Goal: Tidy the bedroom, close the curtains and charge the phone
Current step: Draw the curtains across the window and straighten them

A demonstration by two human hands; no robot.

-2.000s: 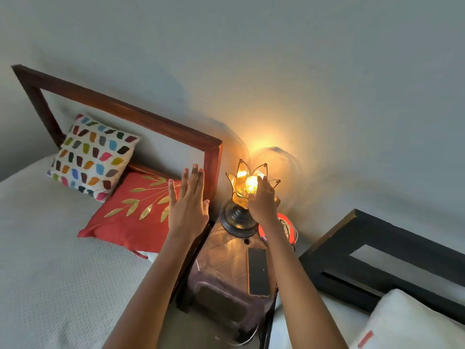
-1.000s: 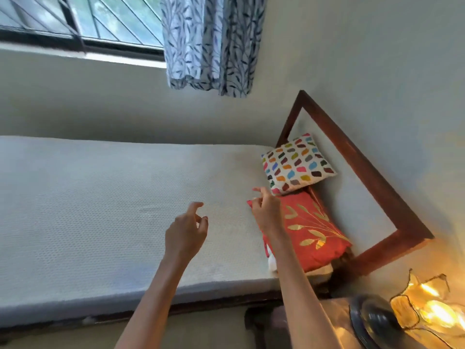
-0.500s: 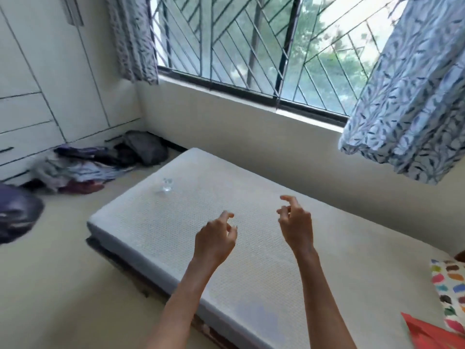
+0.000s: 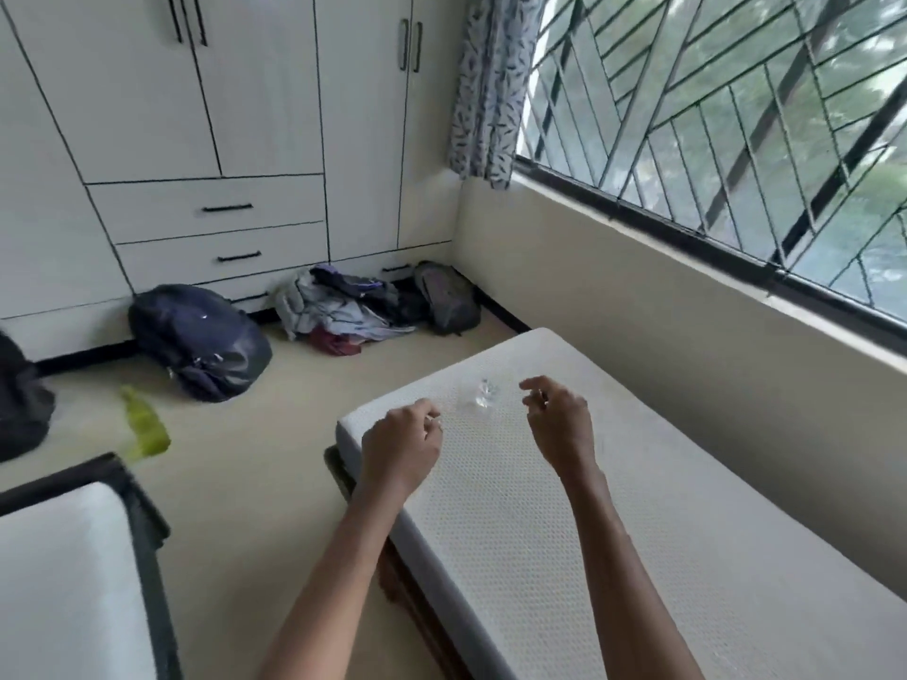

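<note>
Far left edge: dark bag, partly cut off by the frame, on the floor.
Lower left: second bed, white mattress in a dark frame, corner only.
Floor, left of centre: green bottle, lying on its side, blurred.
Behind it: navy backpack, slumped against the base of the white wardrobe, whose doors and drawers are closed.
Centre, at the wardrobe foot: pile of clothes, heaped loosely; grey backpack just beside it in the corner.
Above the corner: patterned curtain, gathered to the left side of the window, leaving the grilled pane uncovered.
Centre foreground: left hand, raised over the near corner of the bed, fingers curled loosely inward, holding nothing.
Between the hands, on the mattress near its foot end: small clear object, possibly a glass or crumpled plastic; too blurred to tell.
Right of it: right hand, raised above the mattress, fingers half curled with thumb and forefinger close together, empty.
Phone: not in view.
</note>
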